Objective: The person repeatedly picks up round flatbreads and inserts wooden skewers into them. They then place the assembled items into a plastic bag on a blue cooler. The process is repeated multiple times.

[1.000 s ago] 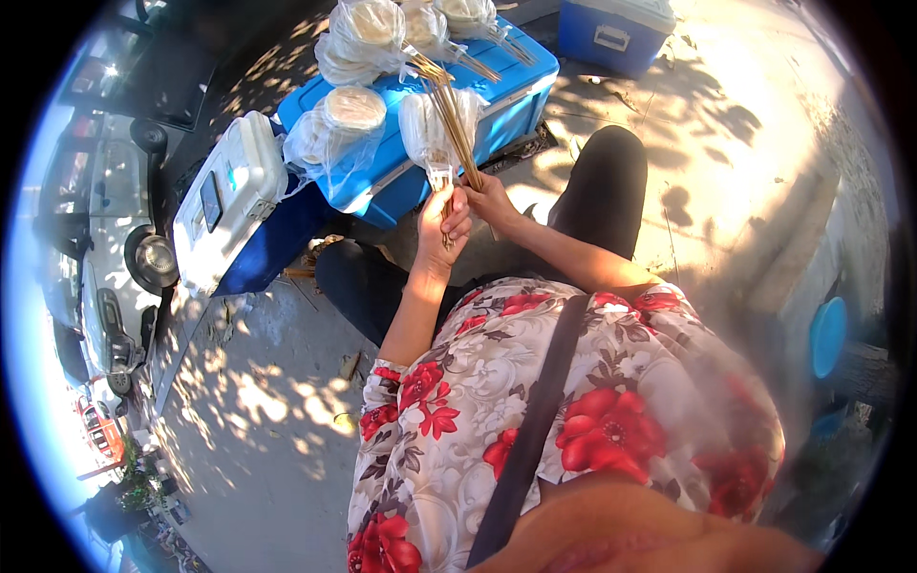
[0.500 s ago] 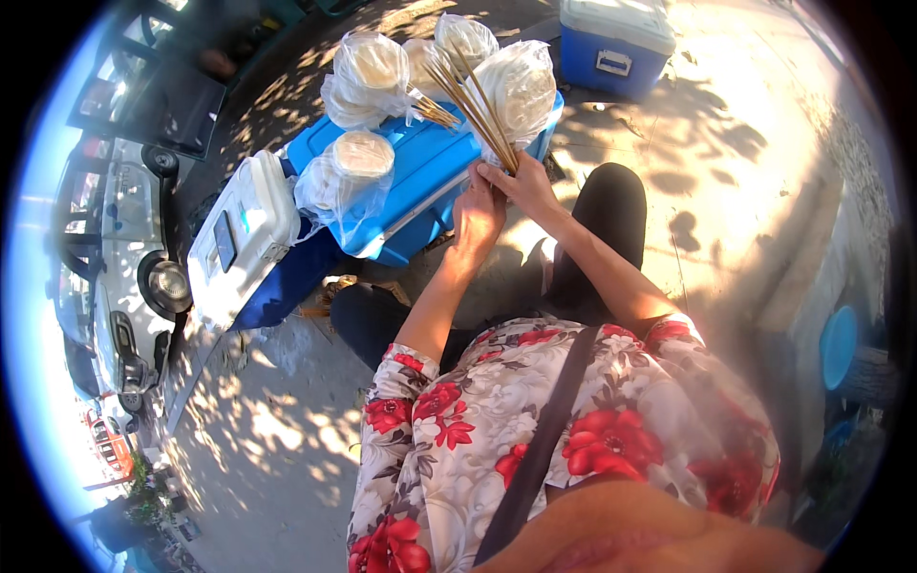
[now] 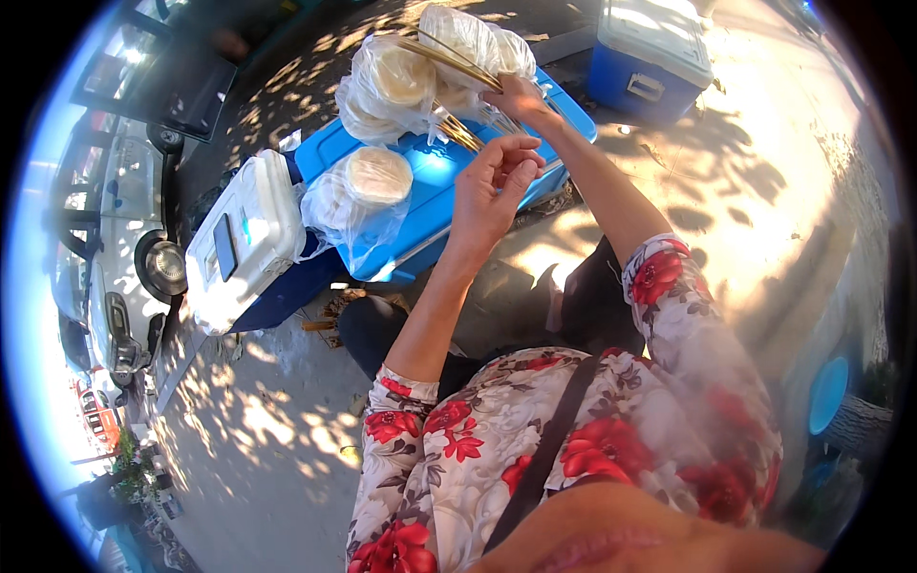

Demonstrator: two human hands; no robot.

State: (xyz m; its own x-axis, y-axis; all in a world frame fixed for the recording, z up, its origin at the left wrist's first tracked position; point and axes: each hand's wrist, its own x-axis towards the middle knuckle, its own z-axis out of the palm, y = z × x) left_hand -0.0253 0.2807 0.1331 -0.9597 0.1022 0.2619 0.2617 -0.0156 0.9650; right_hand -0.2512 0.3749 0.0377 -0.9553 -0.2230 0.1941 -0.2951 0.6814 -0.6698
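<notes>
My right hand (image 3: 521,101) is closed round the near ends of a bundle of thin brown wooden sticks (image 3: 447,63). They slant to the far left over clear plastic bags of round, pale, flat discs. My left hand (image 3: 495,191) is raised above the near edge of a blue plastic box (image 3: 432,234), fingers loosely curled, thumb apart, nothing visible in it. Another stick bundle (image 3: 458,128) lies on the box lid, partly covered by plastic. One bag of discs (image 3: 394,81) stands left of the sticks; a second bag (image 3: 368,186) sits at the lid's near left corner.
Left of the box stands a blue cooler with a white lid (image 3: 263,196), a phone (image 3: 225,246) lying on it. Another blue-and-white cooler (image 3: 650,57) stands at the far right. A parked white vehicle (image 3: 124,258) is at the left. At the right is a light-blue round thing (image 3: 828,395).
My hands have come apart. My left hand has let go of the sticks, and my right hand has carried them farther away, tipping them to the left over the bags.
</notes>
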